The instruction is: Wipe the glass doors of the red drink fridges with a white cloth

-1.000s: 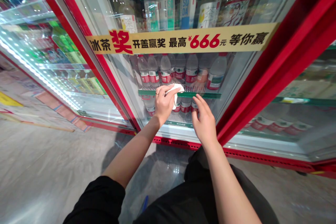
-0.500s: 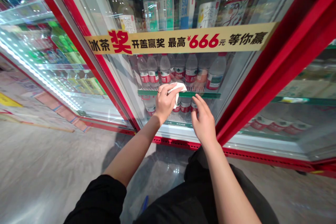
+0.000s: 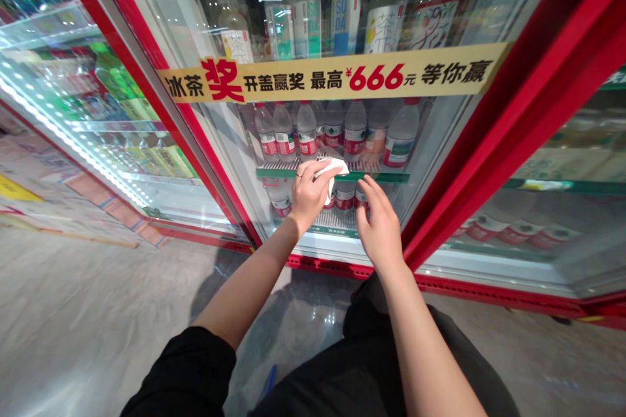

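Note:
In front of the glass door (image 3: 440, 124) of a drinks fridge, my left hand (image 3: 309, 194) holds a crumpled white tissue or cloth (image 3: 334, 169) against the pane, fingers bent over it. A ring shows on one finger. To its right, my right hand (image 3: 377, 225) is held up near the glass with its fingers stretched out and nothing in them. Whether its fingertips touch the pane I cannot tell. Behind the glass, several water bottles (image 3: 355, 130) with red labels stand on a green-edged shelf (image 3: 376, 177).
A yellow promotional strip (image 3: 323, 78) crosses the door above my hands. Higher up stand taller drink bottles (image 3: 346, 6). Red frames (image 3: 508, 124) border the door, with more fridges either side. Cartons (image 3: 73, 202) sit at the left on the grey floor (image 3: 122, 293).
My left hand and the white tissue or cloth have shifted very slightly right and down. The right hand stays about where it was.

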